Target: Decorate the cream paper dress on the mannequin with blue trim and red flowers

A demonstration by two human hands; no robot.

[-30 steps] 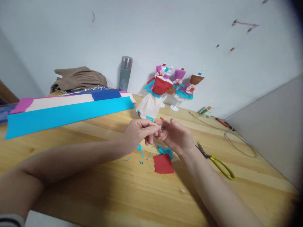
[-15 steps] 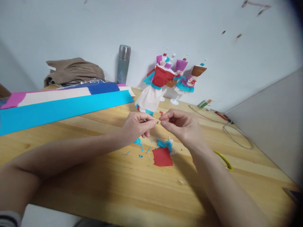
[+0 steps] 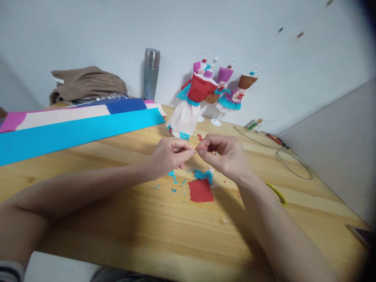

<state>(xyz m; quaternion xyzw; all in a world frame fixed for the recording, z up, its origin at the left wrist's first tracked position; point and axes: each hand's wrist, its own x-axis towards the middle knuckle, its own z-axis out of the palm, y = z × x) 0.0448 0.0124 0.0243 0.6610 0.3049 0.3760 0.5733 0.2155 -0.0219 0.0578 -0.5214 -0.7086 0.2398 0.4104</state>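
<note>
My left hand [image 3: 170,157] and my right hand [image 3: 225,156] meet fingertip to fingertip above the table, thumbs pinched against index fingers. Something tiny sits between the fingertips, too small to make out. Below them lie a red paper square [image 3: 201,190], a crumpled blue paper piece [image 3: 203,176] and several thin blue scraps [image 3: 174,190]. Just behind the hands stands a small dress form [image 3: 201,89] with a red top, a blue waistband and a cream skirt [image 3: 182,116]. Small red cut-outs [image 3: 200,137] lie beside the skirt's hem.
Several more dressed forms [image 3: 247,81] stand by the wall. At left are a blue paper strip [image 3: 82,131], a brown cloth [image 3: 88,84] and a thermos [image 3: 151,74]. To the right lie a yellow handle [image 3: 276,193], a cable [image 3: 289,165] and a dark device [image 3: 362,235].
My right fingertips have come slightly closer to my left ones and now meet them. The whole view has shifted a little; the things on the table stay where they were.
</note>
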